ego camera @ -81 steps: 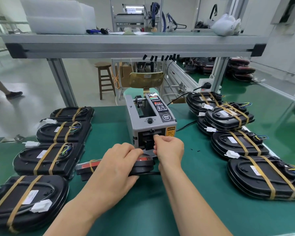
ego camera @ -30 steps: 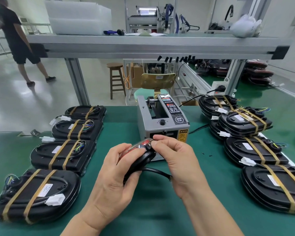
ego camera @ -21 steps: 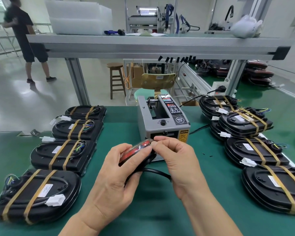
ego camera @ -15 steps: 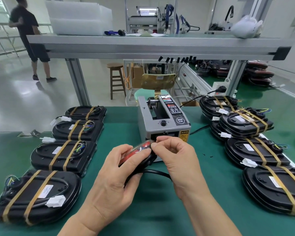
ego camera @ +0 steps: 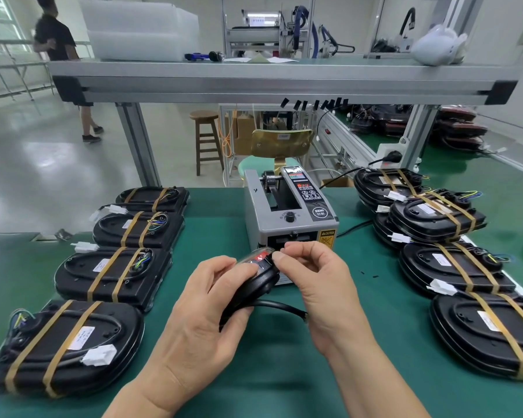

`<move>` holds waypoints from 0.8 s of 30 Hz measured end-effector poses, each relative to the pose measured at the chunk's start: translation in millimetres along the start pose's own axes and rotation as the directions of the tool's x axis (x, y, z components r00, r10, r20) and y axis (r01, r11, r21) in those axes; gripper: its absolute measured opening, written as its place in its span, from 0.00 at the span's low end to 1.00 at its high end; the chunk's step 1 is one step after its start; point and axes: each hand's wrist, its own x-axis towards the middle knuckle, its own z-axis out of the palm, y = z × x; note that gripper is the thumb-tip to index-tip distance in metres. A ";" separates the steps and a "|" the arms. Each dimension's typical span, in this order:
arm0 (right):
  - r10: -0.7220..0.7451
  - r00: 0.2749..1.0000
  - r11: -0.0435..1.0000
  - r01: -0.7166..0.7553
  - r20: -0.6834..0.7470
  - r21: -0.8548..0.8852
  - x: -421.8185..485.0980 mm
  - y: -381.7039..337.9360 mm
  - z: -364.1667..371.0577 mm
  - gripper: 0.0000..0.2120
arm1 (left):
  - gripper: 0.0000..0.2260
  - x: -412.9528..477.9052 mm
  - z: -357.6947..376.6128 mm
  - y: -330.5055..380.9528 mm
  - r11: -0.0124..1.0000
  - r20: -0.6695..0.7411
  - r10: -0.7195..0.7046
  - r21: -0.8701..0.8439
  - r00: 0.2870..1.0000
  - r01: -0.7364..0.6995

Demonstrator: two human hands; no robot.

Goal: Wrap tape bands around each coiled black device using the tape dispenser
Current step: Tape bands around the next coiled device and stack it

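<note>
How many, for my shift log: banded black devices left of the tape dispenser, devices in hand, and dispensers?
banded black devices, left row: 4
held device, in left hand and right hand: 1
tape dispenser: 1
Total: 6

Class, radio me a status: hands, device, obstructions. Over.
Left hand grips black device, tilted. Right hand pinches at its top edge, near tape dispenser. No obstruction seen.

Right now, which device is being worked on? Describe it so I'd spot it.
Find the grey dispenser at centre. Just before it, the left hand and right hand hold one black device. Neighbours lie flat; it alone is tilted up, showing red.
</note>
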 end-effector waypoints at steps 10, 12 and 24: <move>-0.018 0.998 1.000 0.018 -0.055 0.001 2.5 0.3 1.5 0.11 | 0.27 -0.3 0.2 -0.6 1.000 -0.007 0.008 0.002 1.000 -0.008; -0.012 0.999 1.000 0.012 -0.038 -0.001 2.1 -0.8 1.8 0.12 | 0.27 -0.2 0.1 -0.5 1.000 -0.006 0.008 0.001 1.000 -0.008; 0.039 0.996 0.993 -0.030 0.081 -0.112 2.0 0.4 2.1 0.16 | 0.26 1.0 -1.2 1.4 1.000 -0.022 0.022 -0.015 1.000 -0.022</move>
